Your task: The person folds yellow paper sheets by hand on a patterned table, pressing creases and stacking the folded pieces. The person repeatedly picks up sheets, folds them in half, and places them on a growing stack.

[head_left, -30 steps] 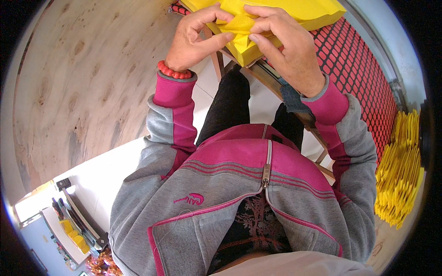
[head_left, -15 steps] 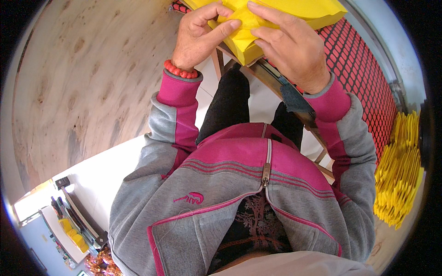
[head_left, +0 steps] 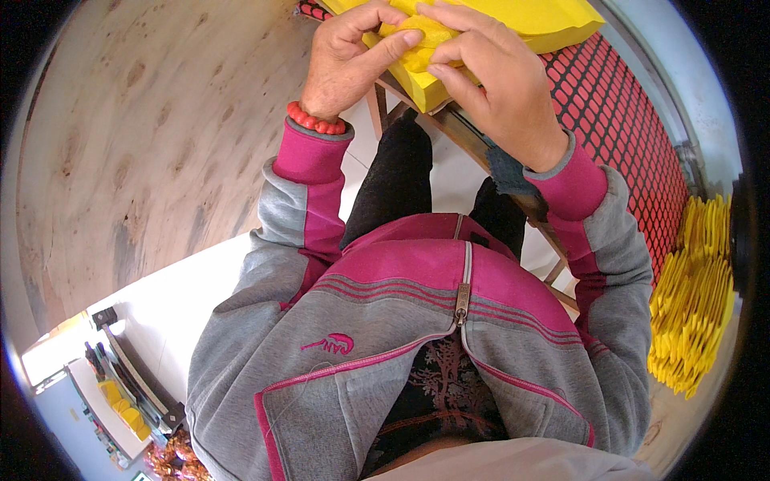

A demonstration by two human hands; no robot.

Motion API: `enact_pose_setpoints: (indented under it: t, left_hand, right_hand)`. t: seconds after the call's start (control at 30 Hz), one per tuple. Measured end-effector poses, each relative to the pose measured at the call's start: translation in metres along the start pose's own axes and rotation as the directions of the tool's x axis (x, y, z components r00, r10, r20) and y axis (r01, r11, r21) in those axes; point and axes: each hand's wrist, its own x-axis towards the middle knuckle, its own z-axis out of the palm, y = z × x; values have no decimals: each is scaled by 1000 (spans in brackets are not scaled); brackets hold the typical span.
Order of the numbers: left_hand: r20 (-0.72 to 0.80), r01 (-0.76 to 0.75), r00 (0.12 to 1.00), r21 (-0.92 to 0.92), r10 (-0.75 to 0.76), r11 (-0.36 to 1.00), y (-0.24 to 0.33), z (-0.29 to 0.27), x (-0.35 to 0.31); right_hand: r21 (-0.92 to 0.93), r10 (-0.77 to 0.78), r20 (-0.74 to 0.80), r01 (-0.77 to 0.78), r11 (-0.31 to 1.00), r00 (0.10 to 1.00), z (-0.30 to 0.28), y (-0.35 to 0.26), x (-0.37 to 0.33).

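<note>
At the top of the view I hold a yellow, paper-like folded piece between both hands. My left hand, with a red bead bracelet at the wrist, pinches its left side between thumb and fingers. Bent fingers of my right hand press on its right side, thumb and fingertips close to the left thumb. More yellow sheet material spreads beneath and beyond the hands, its front corner pointing toward me. The top edge of the view cuts off the far part.
A red-and-black patterned cloth covers the surface at the right. Farther right stands a tall stack of yellow folded pieces. A large wooden board fills the left side. My black-trousered legs are below the bench edge.
My right hand has shifted slightly, its fingers bending more over the yellow piece. The piece now bunches into a rounded fold between the hands. My left hand stays nearly in place.
</note>
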Motion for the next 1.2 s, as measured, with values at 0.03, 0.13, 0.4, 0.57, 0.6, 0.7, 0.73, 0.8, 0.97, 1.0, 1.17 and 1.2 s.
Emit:
enact_pose_setpoints:
  t: [0.03, 0.13, 0.4, 0.57, 0.6, 0.7, 0.73, 0.8, 0.97, 1.0, 1.17, 1.2]
  left_hand:
    - [3, -4, 1000, 1, 4, 1000, -1, 0, 0]
    - [46, 11, 999, -5, -11, 1000, -2, -5, 0]
    - [153, 64, 987, -83, -51, 994, 2, -22, -2]
    - [167, -19, 986, -15, 21, 1000, 3, -16, -1]
    - [182, -33, 983, 12, 31, 999, 4, -16, 0]
    - [227, -82, 972, 92, 59, 992, 6, -18, 3]
    - [240, -100, 968, 119, 69, 988, 6, -18, 4]
    - [231, -69, 972, 124, 39, 990, 7, -17, 3]
    - [106, 85, 991, -63, -78, 994, 4, -8, -1]
    - [103, 81, 992, -59, -75, 995, 3, -8, -1]
    - [102, 82, 992, -75, -75, 994, 4, -8, 2]
    - [97, 85, 992, -67, -78, 994, 7, -8, 2]
  right_hand:
    - [35, 23, 2, -24, 999, 1000, 0, 0, 0]
    - [94, 72, 16, -73, 993, 997, 1, 1, 0]
    - [116, 108, 15, -109, 987, 994, 1, 0, -1]
    - [143, 114, 5, -114, 983, 993, 2, 3, 0]
    - [146, 118, 9, -118, 982, 993, 2, 3, -1]
    - [153, 133, 15, -134, 979, 991, 2, 3, -2]
    - [155, 141, 13, -141, 978, 990, 2, 2, -3]
    - [137, 137, -18, -133, 982, 990, 2, 1, -3]
    - [-13, 48, -54, -49, 999, 997, 0, -2, -3]
    - [-28, 29, -47, -31, 999, 998, 0, -2, -3]
    - [-58, -30, -10, 29, 998, 1000, 0, -1, -1]
    - [-45, -19, -4, 19, 999, 1000, 0, 0, -1]
